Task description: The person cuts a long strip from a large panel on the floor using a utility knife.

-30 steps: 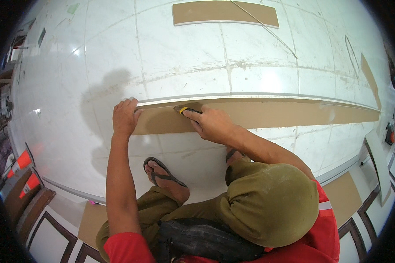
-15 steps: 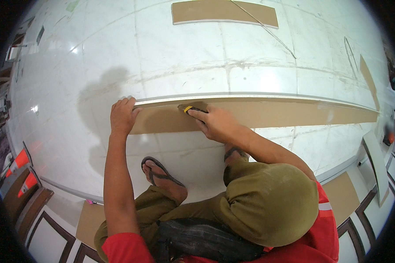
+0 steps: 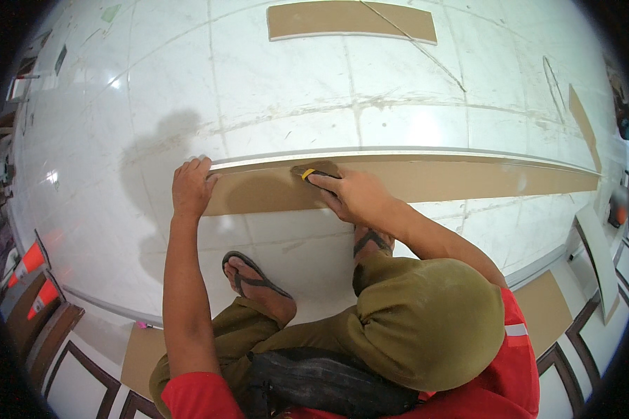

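Note:
A long strip of brown-faced plasterboard (image 3: 447, 183) lies crosswise in front of my feet, with a white edge standing up along its far side. My left hand (image 3: 191, 187) grips that strip's left end, fingers over the far edge and thumb on the near side. Closed in my right hand (image 3: 363, 198) is a black utility knife with a yellow band (image 3: 311, 174). It points left, its front end against the brown face close to the raised edge. Whether the blade is in the board I cannot make out.
A shorter brown board piece (image 3: 349, 21) lies farther off on the white tiled floor (image 3: 279, 84), with a thin stick (image 3: 433, 59) across it. Another offcut (image 3: 583, 126) is at the far right. Orange-and-white cones (image 3: 26, 264) stand at the left. My sandalled foot (image 3: 255, 283) is near the strip.
My right hand has slid the knife a little to the right along the strip. My left hand stays on the left end. The whole view has shifted slightly.

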Tool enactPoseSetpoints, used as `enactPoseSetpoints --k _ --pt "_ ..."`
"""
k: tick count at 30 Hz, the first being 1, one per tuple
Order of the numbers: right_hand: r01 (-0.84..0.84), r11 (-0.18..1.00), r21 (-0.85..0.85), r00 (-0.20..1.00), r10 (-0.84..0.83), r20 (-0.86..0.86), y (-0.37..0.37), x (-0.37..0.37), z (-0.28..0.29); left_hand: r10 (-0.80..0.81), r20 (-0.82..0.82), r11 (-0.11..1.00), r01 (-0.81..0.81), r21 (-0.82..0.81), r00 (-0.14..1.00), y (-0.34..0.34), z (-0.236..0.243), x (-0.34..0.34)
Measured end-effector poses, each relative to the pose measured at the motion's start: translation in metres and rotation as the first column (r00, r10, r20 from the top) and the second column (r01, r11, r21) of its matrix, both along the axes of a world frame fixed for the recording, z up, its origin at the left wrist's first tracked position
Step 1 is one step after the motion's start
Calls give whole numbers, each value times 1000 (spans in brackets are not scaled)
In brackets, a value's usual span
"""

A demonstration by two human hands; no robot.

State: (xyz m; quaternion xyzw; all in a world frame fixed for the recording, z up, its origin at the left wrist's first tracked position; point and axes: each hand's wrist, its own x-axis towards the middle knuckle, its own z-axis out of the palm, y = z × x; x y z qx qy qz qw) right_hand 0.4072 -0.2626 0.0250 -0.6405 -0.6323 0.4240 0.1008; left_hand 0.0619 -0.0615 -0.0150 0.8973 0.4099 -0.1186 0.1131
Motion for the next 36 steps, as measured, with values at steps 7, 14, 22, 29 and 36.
enactPoseSetpoints --k 7,14,22,29,36 --pt "52 999 17 999 -52 -5 -10 19 7 45 -28 999 -46 -17 999 -2 4 1" --pt "138 986 -89 984 -147 -99 -42 103 34 68 -27 994 -70 -85 997 10 3 -2" --pt "592 696 -405 650 -710 -270 -113 104 33 81 -91 956 -103 -275 993 62 9 22" --pt "706 488 -513 279 -858 -432 -113 44 8 140 -16 987 -141 -80 990 98 16 45" --pt "734 513 -446 364 -850 -380 -108 42 -5 71 208 993 -89 77 976 131 62 27"
